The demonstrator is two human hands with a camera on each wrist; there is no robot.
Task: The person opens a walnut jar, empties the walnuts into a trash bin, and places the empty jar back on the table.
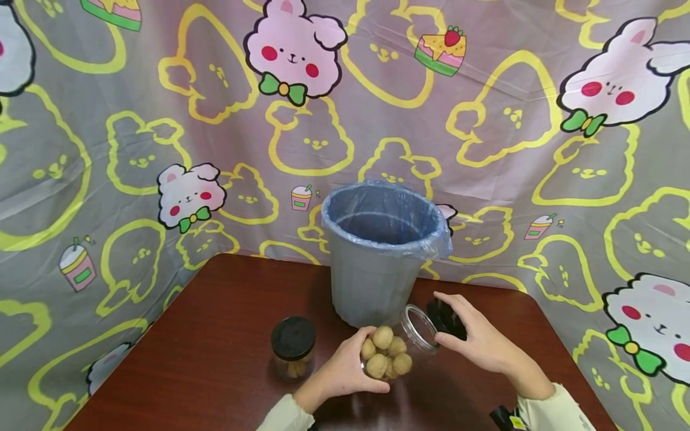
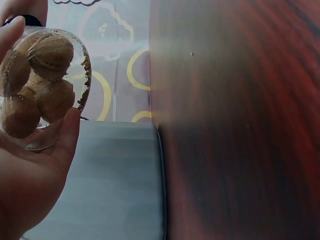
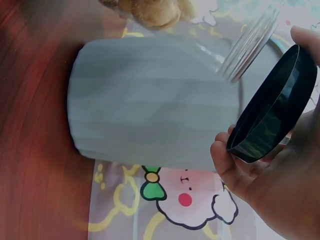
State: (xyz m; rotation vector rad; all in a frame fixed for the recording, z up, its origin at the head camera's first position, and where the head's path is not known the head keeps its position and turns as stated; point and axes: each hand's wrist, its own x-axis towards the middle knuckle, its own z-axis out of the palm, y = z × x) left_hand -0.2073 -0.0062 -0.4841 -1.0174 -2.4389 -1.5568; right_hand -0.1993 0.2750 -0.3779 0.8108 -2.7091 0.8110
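My left hand [image 1: 347, 368] grips a clear jar [image 1: 408, 328] around its lower end. Several walnuts [image 1: 387, 354] are gathered there in the jar. Tilted, the jar has its uncovered mouth facing right. In the left wrist view, brown crumbs [image 2: 86, 82] lie along its base beside the walnuts [image 2: 50, 52]. My right hand [image 1: 480, 338] holds a round black lid [image 1: 447, 320] by its edge, just right of the jar's mouth. A gap shows between lid [image 3: 272, 107] and rim [image 3: 245, 45] in the right wrist view.
A grey bin [image 1: 372, 281] with a blue liner [image 1: 439, 239] stands behind the hands. Left of my left hand is a second jar [image 1: 293, 359], closed with a black lid and holding brown pieces. The dark red table [image 1: 226, 335] meets a patterned curtain [image 1: 226, 143].
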